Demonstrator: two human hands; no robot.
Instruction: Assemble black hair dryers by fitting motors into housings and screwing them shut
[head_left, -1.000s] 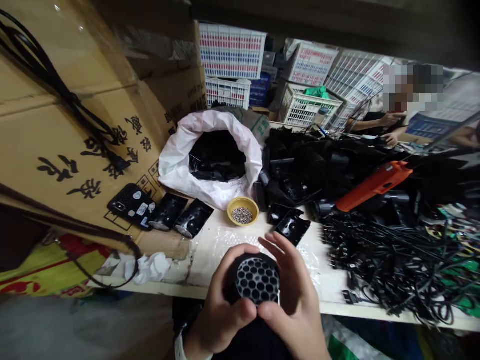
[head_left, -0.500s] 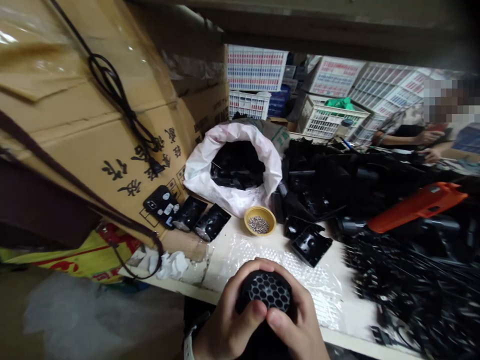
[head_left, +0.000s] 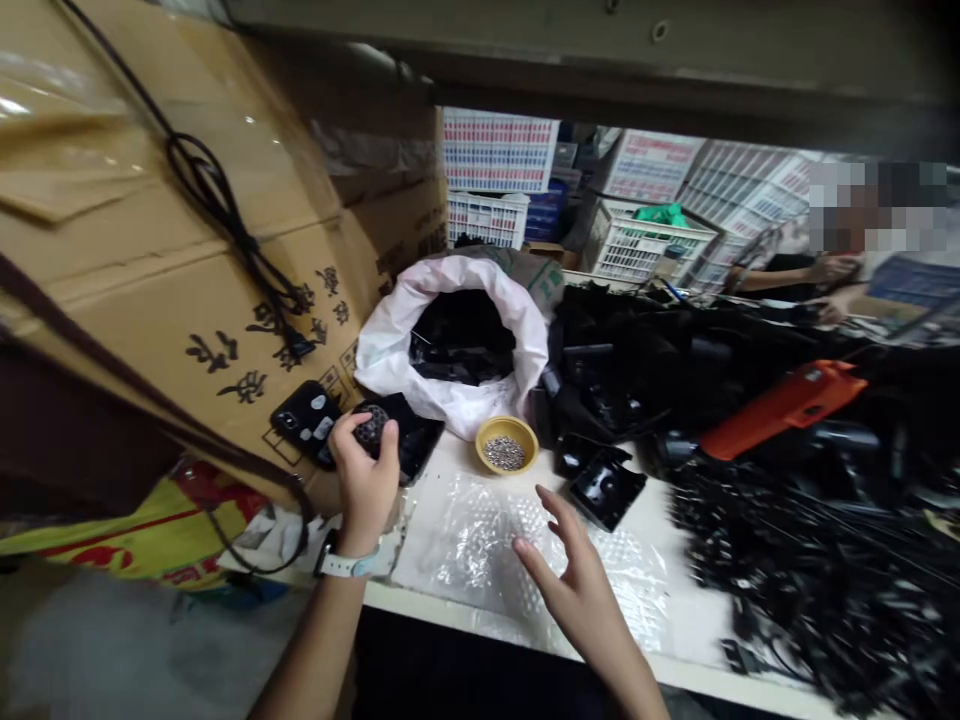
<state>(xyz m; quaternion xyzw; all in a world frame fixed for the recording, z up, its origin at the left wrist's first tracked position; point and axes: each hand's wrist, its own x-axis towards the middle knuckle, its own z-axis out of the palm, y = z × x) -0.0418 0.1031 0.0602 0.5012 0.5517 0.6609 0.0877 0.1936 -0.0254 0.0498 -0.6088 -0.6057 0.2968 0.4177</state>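
My left hand (head_left: 363, 478) is closed around a black round part with a honeycomb grille (head_left: 370, 427), held out at the table's left end over the black shells (head_left: 420, 441) lying against the cardboard box. My right hand (head_left: 568, 572) hovers open, fingers spread, above the bubble wrap sheet (head_left: 480, 540) on the white table (head_left: 675, 610); it holds nothing. A small yellow bowl of screws (head_left: 506, 447) stands just beyond the wrap. A black half shell (head_left: 606, 487) lies to the right of the bowl.
A white sack of black parts (head_left: 457, 340) stands behind the bowl. Cardboard boxes (head_left: 150, 280) wall off the left, with a phone (head_left: 304, 422) leaning on them. An orange power screwdriver (head_left: 780, 400) and a tangle of black cords (head_left: 810, 560) fill the right. Another person (head_left: 817, 275) works at the far right.
Both hands held the grille part close to me. Now my left hand alone has carried it out to the left by the shells, and my right hand has let go and opened.
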